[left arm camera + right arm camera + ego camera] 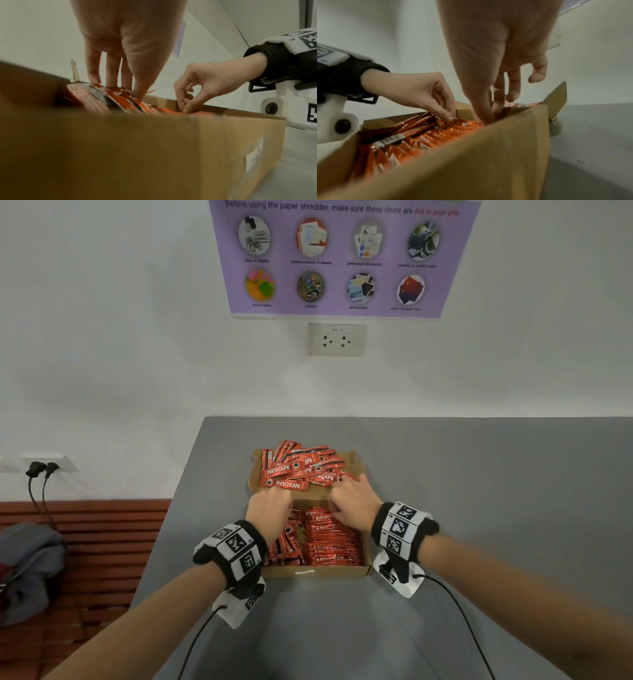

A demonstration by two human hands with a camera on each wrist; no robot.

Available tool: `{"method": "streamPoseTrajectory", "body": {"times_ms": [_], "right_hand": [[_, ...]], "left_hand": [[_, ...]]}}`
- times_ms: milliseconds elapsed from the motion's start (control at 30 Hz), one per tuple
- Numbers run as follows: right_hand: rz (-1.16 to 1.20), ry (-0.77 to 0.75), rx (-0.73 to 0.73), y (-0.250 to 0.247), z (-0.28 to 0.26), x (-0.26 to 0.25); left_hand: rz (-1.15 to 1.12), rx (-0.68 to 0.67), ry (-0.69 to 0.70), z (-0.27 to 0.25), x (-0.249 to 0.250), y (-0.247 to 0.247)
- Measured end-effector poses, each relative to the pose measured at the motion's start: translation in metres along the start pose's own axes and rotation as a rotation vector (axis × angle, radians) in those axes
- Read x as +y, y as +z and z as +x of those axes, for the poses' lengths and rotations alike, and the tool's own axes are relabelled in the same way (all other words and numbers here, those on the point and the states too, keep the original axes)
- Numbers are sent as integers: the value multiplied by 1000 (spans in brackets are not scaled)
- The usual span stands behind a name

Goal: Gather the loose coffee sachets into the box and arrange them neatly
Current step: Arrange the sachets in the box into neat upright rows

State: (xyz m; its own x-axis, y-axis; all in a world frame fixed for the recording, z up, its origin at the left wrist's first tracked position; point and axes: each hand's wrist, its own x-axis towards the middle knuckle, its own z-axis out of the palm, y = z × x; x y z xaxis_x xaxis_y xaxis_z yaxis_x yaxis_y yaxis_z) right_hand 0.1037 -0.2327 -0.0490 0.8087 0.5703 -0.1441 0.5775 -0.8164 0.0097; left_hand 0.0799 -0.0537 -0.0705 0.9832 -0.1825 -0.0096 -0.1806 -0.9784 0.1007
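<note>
1. The left hand (269, 505) and right hand (352, 501) cover the box's (318, 571) middle; their fingertips are hidden there.
2. The poster (342, 258) is cut off by the top edge.
3. The box wall (120, 155) is blurred in the left wrist view.

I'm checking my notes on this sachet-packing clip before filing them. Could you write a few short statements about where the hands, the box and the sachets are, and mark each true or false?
1. The open brown cardboard box sits on a grey tabletop. True.
2. The red coffee sachets in the near part of the box lie in a jumbled heap. False: they are lined up in rows; the jumbled heap of sachets lies at the far end.
3. Both hands reach into the box. True: the left hand and the right hand have their fingers down among the sachets.
4. The box is closed with tape. False: it is open, its flaps are up.
</note>
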Motion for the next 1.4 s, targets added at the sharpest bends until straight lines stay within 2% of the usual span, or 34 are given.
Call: {"method": "streamPoseTrajectory", "body": {"times_ms": [200,367,633,867,1033,1167,1400], "right_hand": [[53,25,-8,1,-2,5],[127,-1,50,-4,2,0],[-28,-31,-51,-12,14,-10],[-31,-29,-122,-19,15,-7],[55,-6,-110,-16,12,0],[139,22,-39,-14,4,11],[109,-4,-74,-9,-1,11]], "left_hand": [[-2,-2,7,1,0,-1],[-66,-40,-22,4,-1,1],[-81,-32,-3,3,-2,0],[-91,-46,-9,6,-3,1],[-102,-52,-9,5,-4,1],[-95,-38,-17,4,-7,-2],[-50,17,75,3,2,-4]]}}
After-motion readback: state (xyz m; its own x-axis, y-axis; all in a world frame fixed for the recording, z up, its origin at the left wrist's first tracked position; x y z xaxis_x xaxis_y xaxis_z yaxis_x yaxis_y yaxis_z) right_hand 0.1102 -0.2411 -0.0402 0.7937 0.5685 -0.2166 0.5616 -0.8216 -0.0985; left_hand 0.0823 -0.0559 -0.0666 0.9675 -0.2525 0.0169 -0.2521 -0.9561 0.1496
